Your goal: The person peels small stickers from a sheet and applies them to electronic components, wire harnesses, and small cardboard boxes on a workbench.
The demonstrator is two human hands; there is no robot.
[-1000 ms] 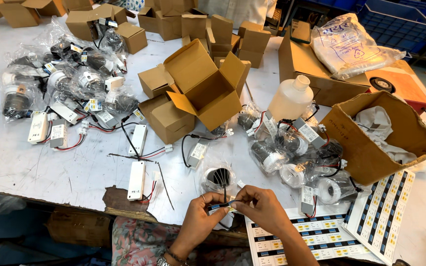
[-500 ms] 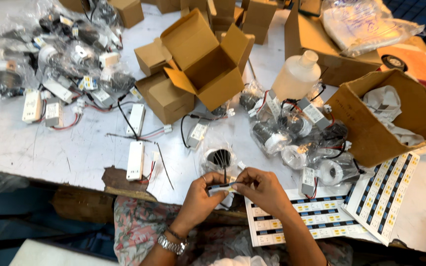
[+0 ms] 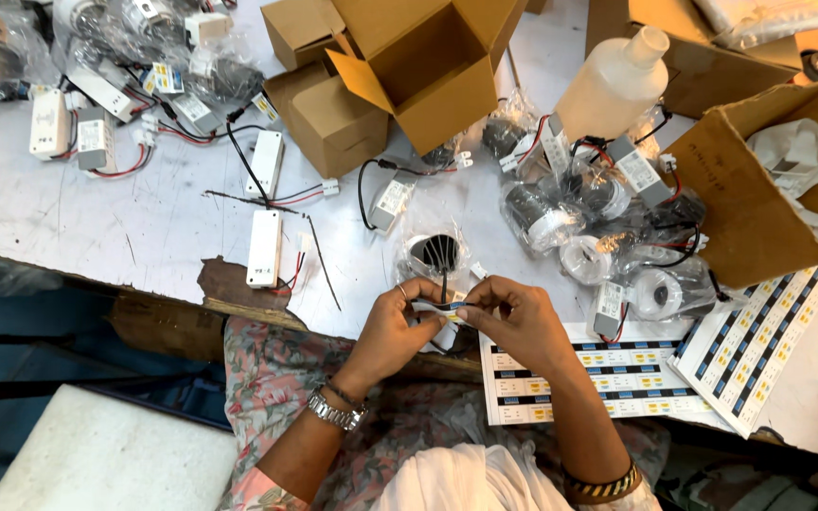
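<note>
My left hand (image 3: 395, 326) and my right hand (image 3: 518, 317) meet at the table's near edge. Between their fingertips they pinch a small white driver unit with a label strip (image 3: 444, 308) across it. Just beyond the fingers lies a bagged round lamp (image 3: 437, 254) with a black centre. Sticker sheets (image 3: 617, 378) with rows of yellow and dark labels lie under and right of my right hand. A metal watch sits on my left wrist, a striped bangle on my right.
Open cardboard boxes (image 3: 428, 66) stand at the middle back, another box (image 3: 759, 189) at right with white wrapping. A white plastic bottle (image 3: 613, 85), several bagged lamps (image 3: 608, 237) and white drivers (image 3: 265, 248) with wires lie about. The table edge (image 3: 229, 289) is chipped.
The view has dropped and moved closer. Both hands stay together at the near edge, still working the small piece between the fingertips.
</note>
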